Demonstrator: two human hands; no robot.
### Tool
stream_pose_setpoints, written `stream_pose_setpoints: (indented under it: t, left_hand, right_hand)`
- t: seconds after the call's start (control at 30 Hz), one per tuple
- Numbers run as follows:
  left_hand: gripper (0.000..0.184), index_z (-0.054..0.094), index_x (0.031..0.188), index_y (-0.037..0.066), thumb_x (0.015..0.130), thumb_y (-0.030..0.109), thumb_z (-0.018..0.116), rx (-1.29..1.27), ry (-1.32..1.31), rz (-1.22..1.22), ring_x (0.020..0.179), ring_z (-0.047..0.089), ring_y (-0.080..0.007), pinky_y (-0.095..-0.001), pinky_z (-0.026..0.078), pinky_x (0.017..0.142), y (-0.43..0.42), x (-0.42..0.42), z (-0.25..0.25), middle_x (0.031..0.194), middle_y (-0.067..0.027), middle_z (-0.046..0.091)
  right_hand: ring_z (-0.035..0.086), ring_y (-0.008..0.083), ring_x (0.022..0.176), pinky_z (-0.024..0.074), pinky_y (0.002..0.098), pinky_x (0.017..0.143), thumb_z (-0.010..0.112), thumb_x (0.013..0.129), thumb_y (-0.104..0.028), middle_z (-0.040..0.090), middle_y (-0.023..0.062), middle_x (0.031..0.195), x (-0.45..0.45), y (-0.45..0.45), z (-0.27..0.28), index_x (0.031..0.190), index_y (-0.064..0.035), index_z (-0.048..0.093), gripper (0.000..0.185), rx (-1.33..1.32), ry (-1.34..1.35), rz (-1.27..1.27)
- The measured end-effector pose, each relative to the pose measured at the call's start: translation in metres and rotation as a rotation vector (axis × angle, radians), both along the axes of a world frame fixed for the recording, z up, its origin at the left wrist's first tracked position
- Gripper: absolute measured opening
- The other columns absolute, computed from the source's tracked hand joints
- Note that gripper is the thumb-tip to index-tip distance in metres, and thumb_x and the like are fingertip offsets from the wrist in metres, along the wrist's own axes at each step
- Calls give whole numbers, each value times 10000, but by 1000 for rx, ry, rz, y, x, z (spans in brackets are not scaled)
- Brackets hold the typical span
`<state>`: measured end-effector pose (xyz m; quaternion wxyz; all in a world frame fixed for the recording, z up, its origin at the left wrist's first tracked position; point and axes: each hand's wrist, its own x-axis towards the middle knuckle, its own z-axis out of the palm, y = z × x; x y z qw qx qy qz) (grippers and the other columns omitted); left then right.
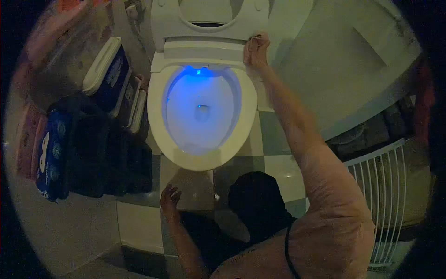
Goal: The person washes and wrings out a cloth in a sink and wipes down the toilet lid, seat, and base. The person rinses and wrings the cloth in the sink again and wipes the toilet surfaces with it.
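Observation:
A white toilet (156,109) stands in the middle of the head view, its lid and seat (168,23) raised. Blue light glows inside the bowl from a small bright spot under the rear rim. My right hand (259,52) reaches to the toilet's rear right corner, by the seat hinge, closed around a crumpled pinkish cloth (248,52). The cloth is pressed against the side there, partly hidden by my fingers. My left hand (171,199) hangs above the floor in front of the toilet, fingers loosely bent and apart, with nothing in it.
Left of the toilet stand white-lidded containers (106,69), a dark stack of bins (109,153) and a blue packet (52,156). At right are a pale bathtub-like panel (334,69) and a white wire rack (383,186). The floor is checkered tile (139,223).

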<state>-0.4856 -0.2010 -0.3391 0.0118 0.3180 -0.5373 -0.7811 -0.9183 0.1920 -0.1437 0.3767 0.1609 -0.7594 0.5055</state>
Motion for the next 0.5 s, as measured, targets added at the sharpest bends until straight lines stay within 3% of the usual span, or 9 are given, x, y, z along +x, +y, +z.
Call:
stream_pose_setpoints:
  t: [0.07,0.17,0.2,0.27,0.3,0.37,0.4,0.43,0.5]
  left_hand:
    - [448,568,1187,43,922,402,522,-7,8,32,940,617,-268,-371,515,806,-1,1,-2,1054,-149,615]
    - [443,572,1181,44,914,395,532,-37,-14,57,936,619,-277,-399,521,817,2,-5,-7,1049,-149,617]
    - [443,572,1181,44,914,395,532,-36,-28,60,936,619,-277,-399,521,817,2,-5,-16,1049,-149,617]
    - [456,520,1233,28,917,357,538,-36,193,31,882,634,-272,-344,544,737,1,-1,-22,1101,-189,598]
    - [456,520,1233,28,917,357,538,-42,177,30,882,634,-272,-344,544,737,0,-1,-18,1101,-189,598]
    - [512,508,1242,27,901,407,553,41,-76,44,920,625,-285,-357,546,762,2,-12,4,1125,-199,586]
    - [512,508,1242,27,901,407,553,34,-87,46,920,625,-285,-357,546,762,2,-11,0,1125,-199,586]
    - [544,505,1245,28,893,441,552,16,-59,21,931,622,-293,-360,547,765,1,-15,-12,1128,-202,585]
    - [577,501,1249,30,884,475,551,3,-27,2,942,619,-301,-362,548,768,5,-15,-12,1131,-205,584]
  right_hand:
    - [632,307,888,506,398,760,497,919,-418,628,163,1013,17,1,-11,1228,-73,448,466,175,-170,-117]
    - [647,327,859,510,416,745,447,931,-428,647,163,995,27,1,-4,1230,-101,473,444,361,-333,-212]
    - [557,343,998,468,427,828,446,926,-428,567,164,1127,31,10,7,1258,-113,475,459,432,-489,-87]
    - [378,374,1276,383,448,994,444,914,-429,408,165,1391,45,23,12,1312,-135,478,496,555,-814,176]
    - [378,374,1276,383,448,994,444,914,-429,408,165,1391,52,10,-3,1312,-135,478,496,549,-829,183]
    - [201,459,1333,275,500,1070,494,901,-363,295,157,1459,61,-33,-44,1318,-88,453,501,485,-373,-334]
    - [216,544,1285,281,569,1045,526,885,-278,315,200,1430,48,-12,-70,1324,-59,427,501,835,-35,-227]
    - [216,544,1285,281,569,1045,526,885,-278,315,200,1430,58,-11,-71,1324,-59,427,501,830,-37,-225]
    - [487,437,1096,372,454,987,481,937,-238,445,282,1273,98,-14,-59,1326,-52,421,436,994,283,-265]
